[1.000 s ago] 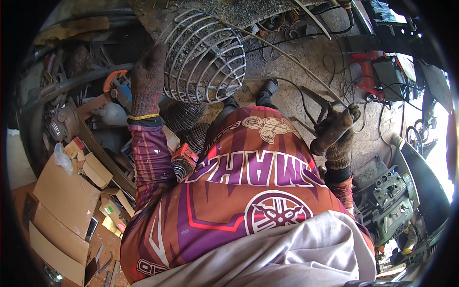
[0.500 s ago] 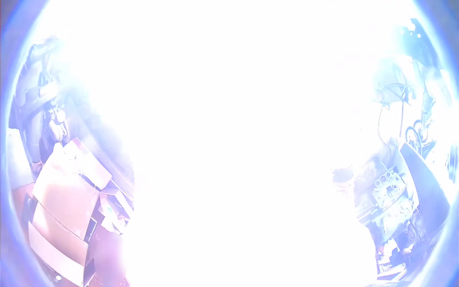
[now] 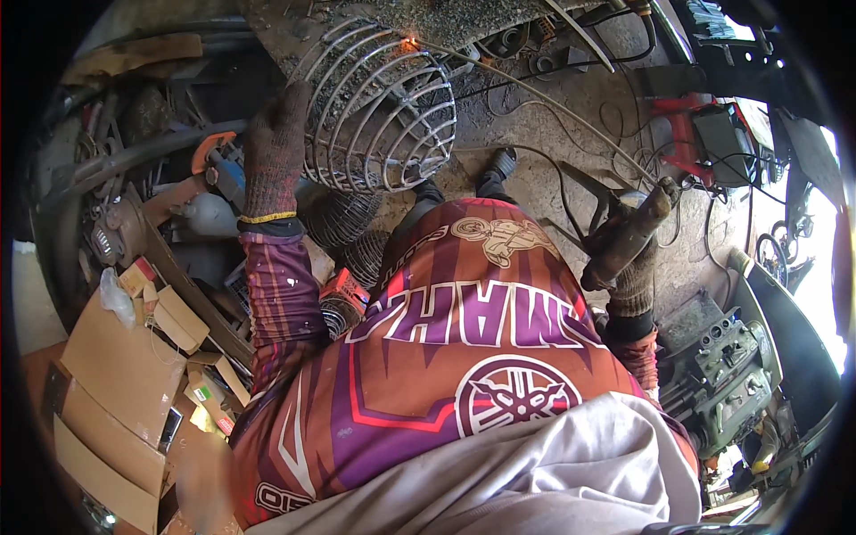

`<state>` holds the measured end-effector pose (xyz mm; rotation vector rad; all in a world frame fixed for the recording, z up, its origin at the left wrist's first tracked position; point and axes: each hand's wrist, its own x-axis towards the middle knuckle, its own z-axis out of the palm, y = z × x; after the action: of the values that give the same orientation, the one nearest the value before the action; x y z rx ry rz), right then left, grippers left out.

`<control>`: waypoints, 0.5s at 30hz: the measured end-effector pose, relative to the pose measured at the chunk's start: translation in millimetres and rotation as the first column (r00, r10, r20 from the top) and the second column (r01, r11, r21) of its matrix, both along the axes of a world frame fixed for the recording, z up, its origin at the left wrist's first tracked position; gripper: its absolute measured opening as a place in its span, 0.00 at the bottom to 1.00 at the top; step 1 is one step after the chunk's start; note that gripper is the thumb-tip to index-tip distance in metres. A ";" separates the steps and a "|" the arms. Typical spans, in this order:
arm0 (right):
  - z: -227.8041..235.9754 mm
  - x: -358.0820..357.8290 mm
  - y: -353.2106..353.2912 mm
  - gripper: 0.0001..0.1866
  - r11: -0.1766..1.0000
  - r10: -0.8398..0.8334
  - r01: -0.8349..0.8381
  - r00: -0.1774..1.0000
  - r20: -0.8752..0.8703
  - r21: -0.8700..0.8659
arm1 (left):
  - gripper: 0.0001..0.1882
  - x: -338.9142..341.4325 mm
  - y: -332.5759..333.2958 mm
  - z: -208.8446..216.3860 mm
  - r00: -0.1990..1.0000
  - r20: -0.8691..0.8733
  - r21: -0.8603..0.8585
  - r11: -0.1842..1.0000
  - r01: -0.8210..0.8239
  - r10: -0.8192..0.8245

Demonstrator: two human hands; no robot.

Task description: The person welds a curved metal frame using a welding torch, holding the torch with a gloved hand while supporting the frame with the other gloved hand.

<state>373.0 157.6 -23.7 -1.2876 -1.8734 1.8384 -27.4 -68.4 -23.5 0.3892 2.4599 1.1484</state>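
Note:
A round wire basket (image 3: 381, 111) of bare metal rods lies tilted on the edge of a gritty metal worktable (image 3: 276, 27). My left hand (image 3: 278, 147), in a dark knitted glove with a yellow cuff edge, grips its left side; the fingertips are partly hidden. My gloved right hand (image 3: 635, 283) is closed round a dark welding electrode holder (image 3: 624, 239). From it a long thin welding electrode (image 3: 535, 91) reaches up and left to the basket's upper rim. An orange glowing spot (image 3: 409, 43) shows where the electrode's tip meets the rods.
Darker wire baskets (image 3: 339, 216) stand below the worktable's edge. Cardboard boxes (image 3: 125, 374) lie at lower left, by a blue and orange tool (image 3: 221, 168). Cables (image 3: 557, 165) trail over the floor toward a red machine (image 3: 700, 134); a grey metal machine part (image 3: 727, 370) sits at right.
White glare that hid the middle of the view half a second ago is gone. My hands, the basket and the electrode now show, with only a small orange glow left.

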 end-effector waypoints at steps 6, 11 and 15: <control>3.5 -5.3 -1.1 0.16 0.994 0.023 -0.029 0.998 0.051 0.107 | 0.28 3.2 4.5 6.2 0.999 0.024 -0.040 0.999 -0.037 0.038; -3.1 -2.8 -3.0 0.17 0.997 -0.061 0.060 0.998 0.006 0.046 | 0.31 -3.4 -2.3 -6.2 0.999 -0.028 -0.043 0.999 0.020 -0.022; -3.6 -5.2 -2.0 0.19 0.998 -0.031 0.031 1.000 0.000 0.047 | 0.28 -5.8 -8.1 -3.2 0.990 -0.108 -0.169 0.983 0.075 -0.094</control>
<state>367.7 155.7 -27.2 -1.2937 -1.8750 1.7682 -33.2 -76.5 -26.7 0.5192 2.5879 0.9041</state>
